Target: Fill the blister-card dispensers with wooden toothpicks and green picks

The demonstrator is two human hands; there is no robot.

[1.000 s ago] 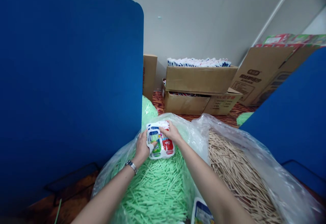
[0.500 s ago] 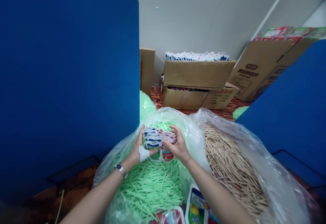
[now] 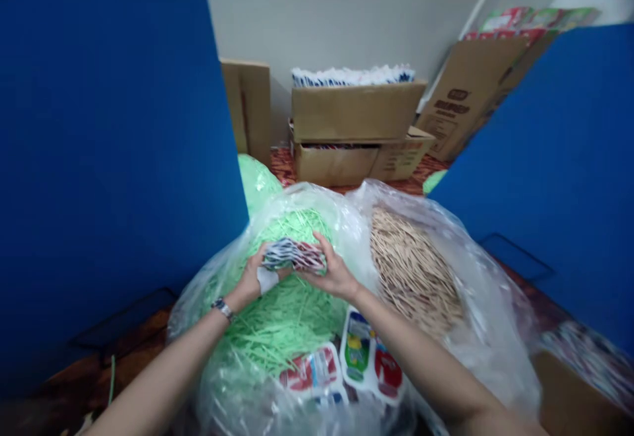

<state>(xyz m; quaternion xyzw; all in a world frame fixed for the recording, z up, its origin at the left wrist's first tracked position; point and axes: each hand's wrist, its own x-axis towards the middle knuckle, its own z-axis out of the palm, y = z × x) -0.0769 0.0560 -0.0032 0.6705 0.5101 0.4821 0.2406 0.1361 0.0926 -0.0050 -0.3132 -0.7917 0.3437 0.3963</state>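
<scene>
My left hand [image 3: 251, 282], with a white patch near the thumb and a watch at the wrist, grips the left end of a stack of printed cards [image 3: 293, 255]. My right hand [image 3: 337, 276] closes around the stack's right end. Wavy white, blue and red edges of the cards face me. Just below lies a heap of thin green sticks [image 3: 297, 320] in a clear plastic bag [image 3: 222, 363]. Nearer to me are a red-and-white printed card [image 3: 314, 368] and a blue, green and red one [image 3: 357, 347].
Thin tan sticks [image 3: 413, 267] fill another clear bag on the right. Blue panels [image 3: 109, 125] stand on both sides. Ahead, a cardboard box [image 3: 351, 112] of wavy-edged cards sits on another box [image 3: 341, 164]. A tall carton [image 3: 465, 92] leans at right.
The stack has tipped so its layered edges show rather than the front card's face. Both hands still hold it. The view has shifted, showing more of the cards near me.
</scene>
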